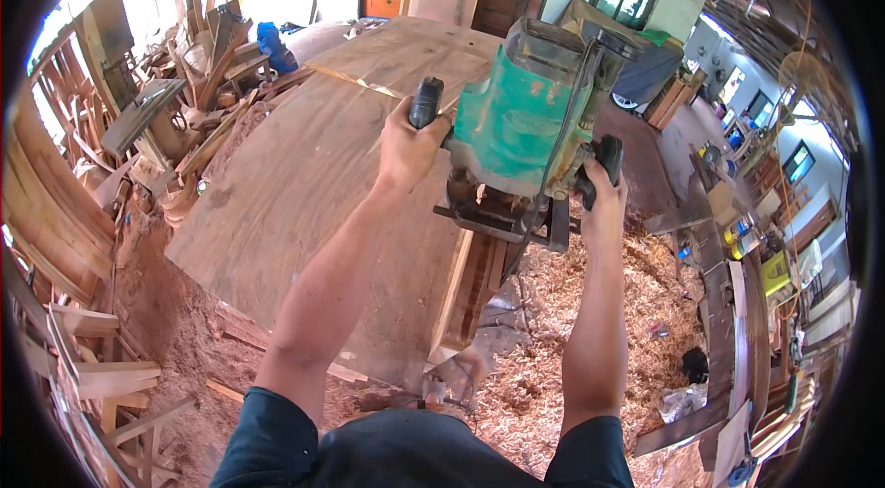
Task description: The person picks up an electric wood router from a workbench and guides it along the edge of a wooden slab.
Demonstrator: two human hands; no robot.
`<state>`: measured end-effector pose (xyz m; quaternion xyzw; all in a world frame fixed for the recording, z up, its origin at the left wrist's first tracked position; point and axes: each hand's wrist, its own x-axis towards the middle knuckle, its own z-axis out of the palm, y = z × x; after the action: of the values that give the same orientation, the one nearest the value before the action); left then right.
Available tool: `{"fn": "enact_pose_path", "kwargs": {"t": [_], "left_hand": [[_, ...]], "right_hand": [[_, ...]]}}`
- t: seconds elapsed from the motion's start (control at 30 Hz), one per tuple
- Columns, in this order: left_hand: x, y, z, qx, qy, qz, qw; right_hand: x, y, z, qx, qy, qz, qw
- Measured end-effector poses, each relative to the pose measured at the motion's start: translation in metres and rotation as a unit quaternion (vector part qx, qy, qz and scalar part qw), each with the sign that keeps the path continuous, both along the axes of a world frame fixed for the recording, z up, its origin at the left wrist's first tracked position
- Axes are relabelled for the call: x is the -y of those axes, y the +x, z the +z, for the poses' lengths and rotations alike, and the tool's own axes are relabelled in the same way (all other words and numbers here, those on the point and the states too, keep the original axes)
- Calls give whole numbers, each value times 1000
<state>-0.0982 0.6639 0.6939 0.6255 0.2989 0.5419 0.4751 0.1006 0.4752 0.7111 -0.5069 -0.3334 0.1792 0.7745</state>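
A green plunge router [518,124] is held out in front of me by its two black side handles. My left hand [410,145] wraps round the left handle, and my right hand [604,198] grips the right one. The router's dark base sits at the end of a wooden workpiece [468,290] by the right edge of a large plywood sheet [304,184]. Whether the base rests fully on the wood, I cannot tell. The bit is hidden. A black cord runs down from the router's right side.
Wood shavings [608,322] cover the floor on the right. Scrap lumber [198,92] is piled at the left, with a blue bag [275,47] beside it. Along the right stands a long bench [719,322] with planks and tools. A covered vehicle [636,73] is at the back.
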Motion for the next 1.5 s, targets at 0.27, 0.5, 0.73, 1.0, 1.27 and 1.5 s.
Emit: {"fn": "enact_pose_path", "kwargs": {"t": [0.27, 0.5, 0.73, 1.0, 1.27, 1.5], "left_hand": [[-1, 1, -1, 2, 9, 12, 1000], [-3, 1, -1, -8, 5, 4, 1000], [9, -1, 9, 19, -1, -16, 1000], [11, -3, 12, 10, -6, -16, 1000], [14, -3, 13, 33, -10, -26, 999], [8, -2, 7, 1, -9, -2, 1000]], "right_hand": [[-1, 17, -15, -35, 46, 69, 996], [-8, 35, -28, -8, 95, 97, 991], [-5, 38, -20, 66, 74, 118, 988], [-3, 56, -23, 120, 31, 152, 980], [-5, 53, -33, 103, 36, 102, 989], [4, 7, -16, 51, -22, -54, 997]]}}
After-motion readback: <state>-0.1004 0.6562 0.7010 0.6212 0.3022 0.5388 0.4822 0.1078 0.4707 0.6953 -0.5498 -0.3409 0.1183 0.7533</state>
